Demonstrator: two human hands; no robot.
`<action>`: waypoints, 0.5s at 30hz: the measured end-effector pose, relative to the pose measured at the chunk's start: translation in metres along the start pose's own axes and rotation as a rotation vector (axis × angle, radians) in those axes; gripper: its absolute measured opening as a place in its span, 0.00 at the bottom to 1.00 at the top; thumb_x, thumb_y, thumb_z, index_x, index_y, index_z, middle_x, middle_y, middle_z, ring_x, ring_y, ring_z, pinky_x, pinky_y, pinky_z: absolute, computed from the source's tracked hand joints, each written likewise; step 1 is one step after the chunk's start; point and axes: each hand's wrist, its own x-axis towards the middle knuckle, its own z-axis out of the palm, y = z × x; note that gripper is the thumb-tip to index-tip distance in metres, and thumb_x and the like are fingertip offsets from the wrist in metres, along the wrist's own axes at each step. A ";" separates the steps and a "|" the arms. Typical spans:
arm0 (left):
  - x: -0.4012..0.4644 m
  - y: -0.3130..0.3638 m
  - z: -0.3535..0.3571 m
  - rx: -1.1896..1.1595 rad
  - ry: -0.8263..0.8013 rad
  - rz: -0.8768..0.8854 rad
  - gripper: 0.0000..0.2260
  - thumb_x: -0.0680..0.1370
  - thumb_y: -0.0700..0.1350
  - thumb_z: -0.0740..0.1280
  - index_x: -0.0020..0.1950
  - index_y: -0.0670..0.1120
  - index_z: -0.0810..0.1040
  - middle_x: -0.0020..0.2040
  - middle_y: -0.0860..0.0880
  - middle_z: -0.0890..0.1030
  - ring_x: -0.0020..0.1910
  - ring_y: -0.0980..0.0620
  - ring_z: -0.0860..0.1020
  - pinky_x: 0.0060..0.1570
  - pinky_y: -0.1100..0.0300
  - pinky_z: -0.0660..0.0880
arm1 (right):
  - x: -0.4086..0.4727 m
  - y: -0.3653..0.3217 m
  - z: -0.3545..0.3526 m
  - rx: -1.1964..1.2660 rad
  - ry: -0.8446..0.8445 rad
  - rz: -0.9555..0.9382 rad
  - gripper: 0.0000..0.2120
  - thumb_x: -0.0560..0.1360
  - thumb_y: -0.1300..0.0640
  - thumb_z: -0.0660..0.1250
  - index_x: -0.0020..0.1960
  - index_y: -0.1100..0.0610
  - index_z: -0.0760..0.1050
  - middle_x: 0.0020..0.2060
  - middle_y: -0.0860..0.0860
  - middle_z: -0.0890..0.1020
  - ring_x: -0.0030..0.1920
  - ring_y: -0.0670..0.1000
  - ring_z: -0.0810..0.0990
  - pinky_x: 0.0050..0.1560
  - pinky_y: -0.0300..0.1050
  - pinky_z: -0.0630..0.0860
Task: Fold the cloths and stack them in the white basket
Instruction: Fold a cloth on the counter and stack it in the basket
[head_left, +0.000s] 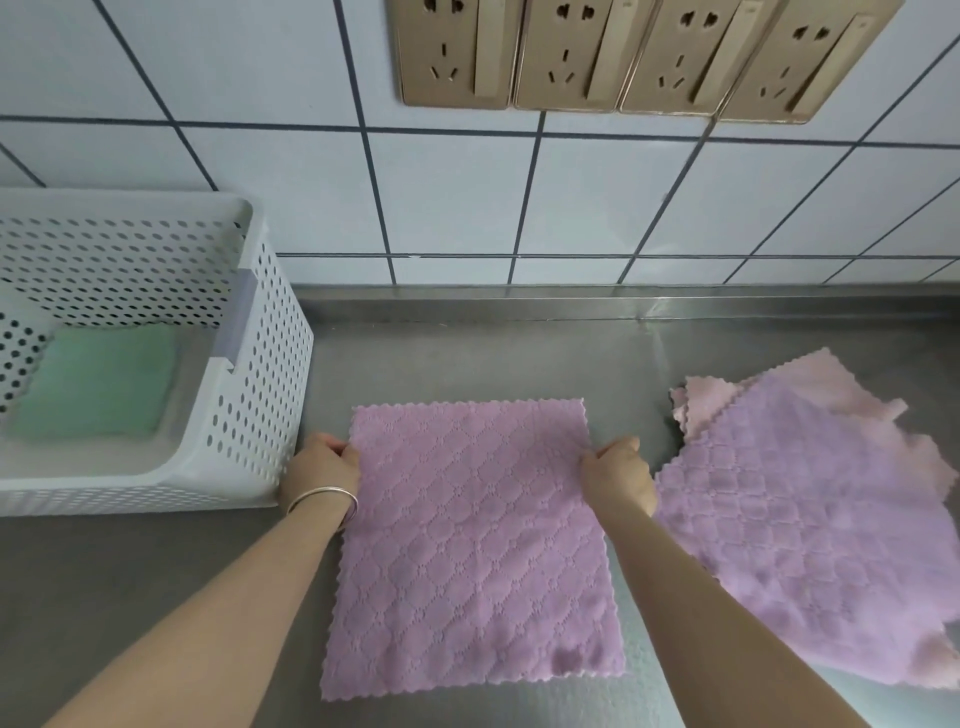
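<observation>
A purple quilted cloth (472, 545) lies spread flat on the steel counter in front of me. My left hand (322, 470), with a silver bangle on the wrist, pinches its left edge near the far corner. On the opposite side my right hand (621, 475) pinches the right edge at the same height. The white perforated basket (260, 395) stands at the left against the wall, with a folded green cloth (104, 384) lying flat on its bottom. To the right lies a loose pile with another purple cloth (810, 530) on top of a pink cloth (821, 379).
A tiled wall (571, 197) with a row of gold power sockets (597, 52) rises behind the steel counter (467, 353). The counter's raised back lip runs along the wall.
</observation>
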 end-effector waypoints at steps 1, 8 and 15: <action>-0.003 -0.001 -0.001 -0.025 0.001 0.020 0.10 0.77 0.46 0.62 0.53 0.43 0.77 0.52 0.39 0.81 0.51 0.39 0.78 0.48 0.53 0.73 | -0.003 0.003 -0.001 0.027 0.015 -0.050 0.13 0.78 0.53 0.59 0.58 0.60 0.65 0.51 0.59 0.79 0.49 0.59 0.78 0.43 0.48 0.71; -0.067 -0.027 -0.006 0.031 -0.203 0.497 0.05 0.75 0.44 0.66 0.42 0.51 0.70 0.39 0.53 0.78 0.40 0.50 0.77 0.40 0.61 0.71 | -0.061 0.053 0.012 -0.178 0.055 -0.808 0.06 0.74 0.55 0.67 0.50 0.54 0.75 0.43 0.48 0.78 0.41 0.50 0.79 0.35 0.43 0.79; -0.125 -0.083 0.007 0.229 -0.290 0.908 0.14 0.61 0.47 0.75 0.39 0.53 0.72 0.36 0.57 0.76 0.34 0.57 0.77 0.30 0.71 0.64 | -0.118 0.115 0.057 -0.328 0.165 -1.089 0.06 0.67 0.50 0.62 0.35 0.51 0.75 0.35 0.48 0.75 0.38 0.50 0.68 0.30 0.43 0.75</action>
